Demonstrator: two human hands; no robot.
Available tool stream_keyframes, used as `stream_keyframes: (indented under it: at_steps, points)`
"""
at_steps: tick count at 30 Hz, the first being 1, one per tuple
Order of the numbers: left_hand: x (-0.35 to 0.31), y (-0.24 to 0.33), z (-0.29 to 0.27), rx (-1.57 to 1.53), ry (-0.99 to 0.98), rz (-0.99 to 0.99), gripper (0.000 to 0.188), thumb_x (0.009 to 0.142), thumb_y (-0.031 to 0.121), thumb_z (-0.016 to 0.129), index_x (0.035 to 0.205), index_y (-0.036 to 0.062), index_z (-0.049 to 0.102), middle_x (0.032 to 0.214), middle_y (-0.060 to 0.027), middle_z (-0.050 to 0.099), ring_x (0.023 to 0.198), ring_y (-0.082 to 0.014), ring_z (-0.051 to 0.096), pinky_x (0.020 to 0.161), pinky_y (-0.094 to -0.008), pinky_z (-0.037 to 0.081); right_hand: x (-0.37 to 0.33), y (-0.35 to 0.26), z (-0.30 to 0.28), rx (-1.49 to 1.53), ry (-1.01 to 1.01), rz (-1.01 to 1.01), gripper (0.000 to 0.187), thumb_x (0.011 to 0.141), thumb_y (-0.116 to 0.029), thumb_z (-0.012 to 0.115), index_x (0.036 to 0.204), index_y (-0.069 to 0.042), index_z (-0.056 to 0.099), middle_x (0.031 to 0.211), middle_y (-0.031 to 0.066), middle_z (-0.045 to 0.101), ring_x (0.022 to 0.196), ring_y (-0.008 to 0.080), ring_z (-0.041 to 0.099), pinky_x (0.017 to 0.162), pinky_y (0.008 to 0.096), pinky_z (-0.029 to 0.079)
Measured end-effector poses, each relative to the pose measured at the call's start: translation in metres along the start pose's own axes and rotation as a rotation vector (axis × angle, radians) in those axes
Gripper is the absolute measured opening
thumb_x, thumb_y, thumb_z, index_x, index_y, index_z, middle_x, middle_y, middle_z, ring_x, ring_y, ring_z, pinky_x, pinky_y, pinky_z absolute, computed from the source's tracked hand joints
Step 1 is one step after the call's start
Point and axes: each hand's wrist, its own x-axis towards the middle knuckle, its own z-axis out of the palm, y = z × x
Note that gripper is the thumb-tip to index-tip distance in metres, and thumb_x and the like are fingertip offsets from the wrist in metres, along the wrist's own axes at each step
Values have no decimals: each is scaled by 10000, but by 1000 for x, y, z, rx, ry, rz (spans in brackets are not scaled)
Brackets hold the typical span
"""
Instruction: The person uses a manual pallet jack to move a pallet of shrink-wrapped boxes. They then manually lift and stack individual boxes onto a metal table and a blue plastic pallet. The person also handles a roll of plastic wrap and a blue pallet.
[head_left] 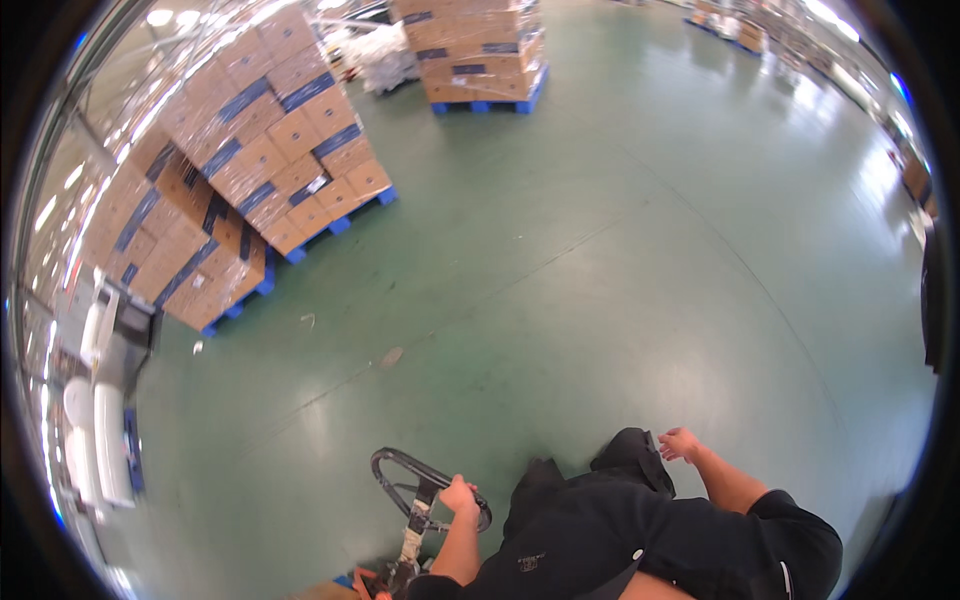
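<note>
Black short-sleeved shirt [640,530], small emblem [531,562], dark trousers [632,462]

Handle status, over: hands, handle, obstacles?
Left hand on black loop handle. Right hand empty, out to the side. Handle at person's left. Stacked boxes ahead-left, apart from handle.

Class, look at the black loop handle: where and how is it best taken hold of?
Probably by the bar at the right end of the handle, coming from the right with fingers wrapped round. That end lies nearest the person, and the slim bar around open gaps leaves room for fingers. The left hand is on it there.
</note>
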Motion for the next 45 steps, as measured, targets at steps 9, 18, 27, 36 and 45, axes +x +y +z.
stream_keyframes:
  at_steps: [9, 18, 27, 36, 45]
  points:
    - [-226, 26, 146, 220, -122, -5, 271, 810, 200, 690, 836, -33, 554, 625, -89, 600, 529, -171, 602, 524, -321, 492, 143, -368, 9, -1028, -453, -865, 460, 902, -447, 613, 1012, -3, 665, 865, 127, 702, 819, 267, 680, 756, 386, 535]
    - [-458, 130, 82, 537, 351, 9, 416, 867, 430, 642, 746, 32, 627, 653, -159, 625, 595, -321, 625, 587, -410, 475, -196, -569, 183, -1059, -1381, -2075, 685, 884, -480, 625, 1353, -18, 437, 1383, 230, 444, 1299, 388, 422, 1116, 446, 328]
    - [-450, 137, 62, -105, 874, 333, 377, 889, 304, 603, 666, 0, 577, 565, -90, 558, 534, -179, 528, 524, -326, 411, -254, -538, 262, -1530, -2374, -1912, 567, 730, -639, 702, 663, -94, 560, 566, 108, 561, 581, 349, 600, 523, 436, 465]
    - [-337, 208, -134, 59, 1505, 471, 393, 940, 239, 479, 624, 4, 481, 514, -39, 422, 479, -114, 387, 447, -317, 266, -401, -523, 475, -754, -2240, -1952, 464, 650, -448, 860, 738, -97, 570, 599, 47, 558, 522, 263, 571, 475, 362, 445]
    - [-168, 293, -389, -11, 1783, 177, 432, 951, 256, 495, 627, -30, 521, 524, -39, 431, 543, -115, 370, 498, -355, 291, -500, -450, 788, -651, -2021, -1758, 521, 714, -506, 806, 754, -38, 581, 566, 121, 598, 513, 295, 628, 479, 380, 482]
